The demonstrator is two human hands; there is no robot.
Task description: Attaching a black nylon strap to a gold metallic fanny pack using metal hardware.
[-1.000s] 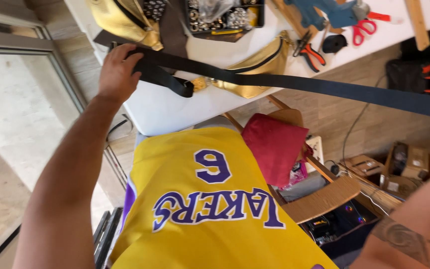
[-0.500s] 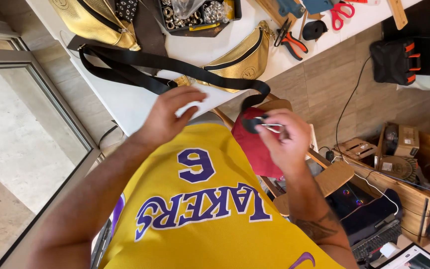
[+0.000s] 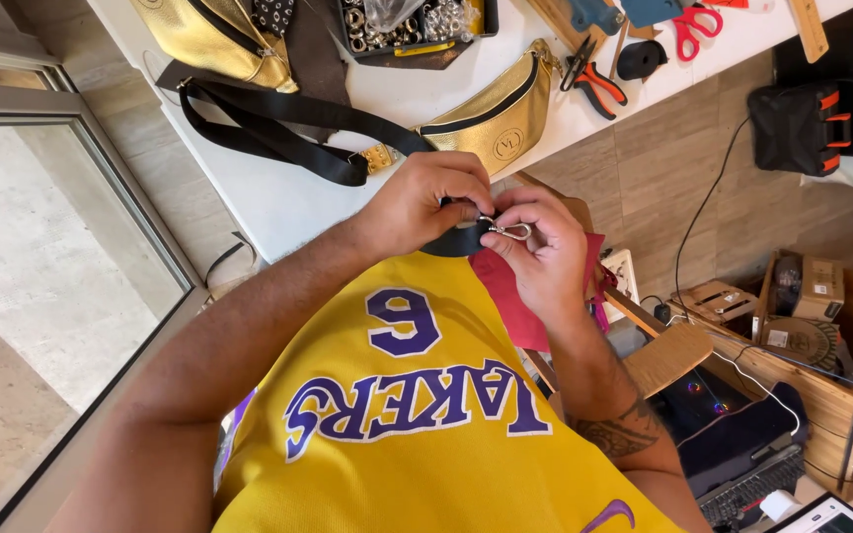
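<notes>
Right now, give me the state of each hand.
Left hand: closed on the end of the black strap.
Right hand: closed, pinching a small metal clip.

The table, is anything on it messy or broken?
Nothing looks broken. The white table is cluttered: a gold bag, pliers, red scissors and a tray of metal rings. The black strap trails off the edge to both hands, which pinch a small metal clip.

Left hand and right hand meet fingertip to fingertip, each grip pinched.
</notes>
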